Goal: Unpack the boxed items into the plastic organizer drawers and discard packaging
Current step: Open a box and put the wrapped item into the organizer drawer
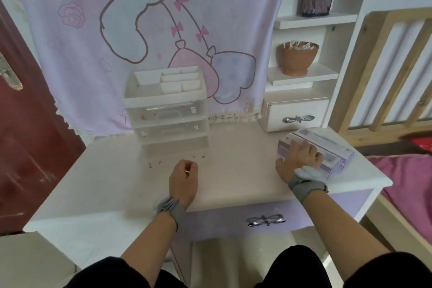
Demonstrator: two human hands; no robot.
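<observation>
Box: the pale lilac box (332, 145) lies flat on the desk (233, 170), to the right of the organizer (167, 110) and nearer to the person than it, close to the desk's right edge; it looks not yet opened
Right hand: the right hand (300, 158) lies on the box end that faces the organizer, fingers bent over the top and thumb at the side, so I judge that it grasps the box
Handling: probably light, thin cardboard with a clear part at the end far from the organizer; stiff enough to lift with one hand, but the walls may dent under a hard squeeze and the smooth surface may slip
Where to take hold: across the narrow width, thumb on one long side and fingers on the other, not on the clear part
Writing: there is print on the box top, too blurred to read; no brand can be told
Organizer: clear plastic, two drawers both shut, a white divided tray on top; small stickers on the drawer fronts, no words readable
Left hand: the left hand (183, 180) rests on the desk in front of the organizer, clenched; a tiny pale streak shows at it, and I cannot tell if it holds something
Desk marks: a few little stickers (159, 162) are on the desk just in front of the organizer
</observation>
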